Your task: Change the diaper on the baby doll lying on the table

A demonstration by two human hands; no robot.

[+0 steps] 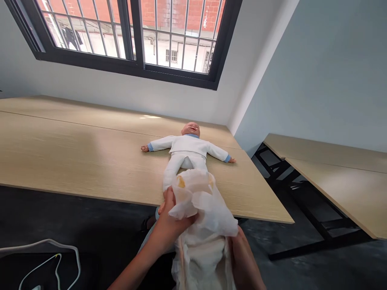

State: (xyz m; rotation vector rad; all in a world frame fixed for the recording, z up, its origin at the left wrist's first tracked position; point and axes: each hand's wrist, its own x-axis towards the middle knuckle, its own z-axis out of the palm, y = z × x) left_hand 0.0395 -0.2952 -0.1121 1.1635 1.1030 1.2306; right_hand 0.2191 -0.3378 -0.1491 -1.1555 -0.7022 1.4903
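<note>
A baby doll [188, 148] in white clothes with blue cuffs lies on its back on the wooden table [75, 157], arms spread, legs toward me. In front of its legs I hold a crumpled white diaper [202, 205] with yellowish patches. My left hand [169, 223] is closed on the diaper's upper left part, thumb on top. My right hand [242, 251] is under the diaper's lower right side; its fingers are hidden by the fabric. The doll's lower legs are partly covered by the diaper.
A second wooden table [338, 177] stands at the right, with a dark gap of floor [290, 189] between the tables. White cables [57, 257] lie at the lower left. A barred window [136, 36] is in the wall behind the table.
</note>
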